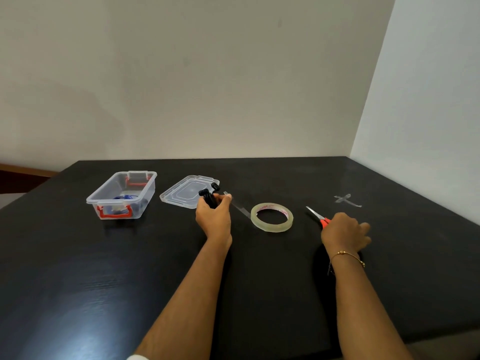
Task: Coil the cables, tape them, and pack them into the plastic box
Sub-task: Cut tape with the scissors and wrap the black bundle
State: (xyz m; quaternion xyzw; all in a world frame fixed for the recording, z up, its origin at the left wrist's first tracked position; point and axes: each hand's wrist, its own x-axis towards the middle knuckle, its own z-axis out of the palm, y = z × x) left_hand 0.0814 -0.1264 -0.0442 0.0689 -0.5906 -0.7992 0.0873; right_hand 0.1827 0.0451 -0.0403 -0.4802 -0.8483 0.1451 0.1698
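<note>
Cable: a black coiled cable (210, 197) with little black plug ends is bunched up in the left hand, above the table and in front of the near edge of the lid.
Left hand: the left hand (213, 216) has its fingers curled round the black cable, and its thumb tip pinches the loose end of a clear tape strip (238, 205).
Tape strip: it runs in a straight line from the thumb down to the tape roll, lifted off the table at the hand end.
Tape roll: a round roll of clear sticky tape (272, 217) with red letters inside lies flat on the table, near the middle, between the two hands.
Right hand: the right hand (344, 233) lies over the red handles of the silver scissors (317, 216), with fingers bent; I cannot tell if it grips them. A thin gold bracelet (346, 255) sits on the wrist.
Scissors: the pointed blades stick out toward the tape roll, flat on the table.
Box: a clear plastic box with red clips (122, 194) stands open toward the left edge of the table. Something blue lies inside on the bottom, too small to tell well.
Lid: a clear plastic lid (185, 194) lies flat just right of the box.
Tape cross: two bits of clear tape (346, 200) make a cross toward the far right corner.
Table: a wide black table (104, 281) with pale walls behind.
</note>
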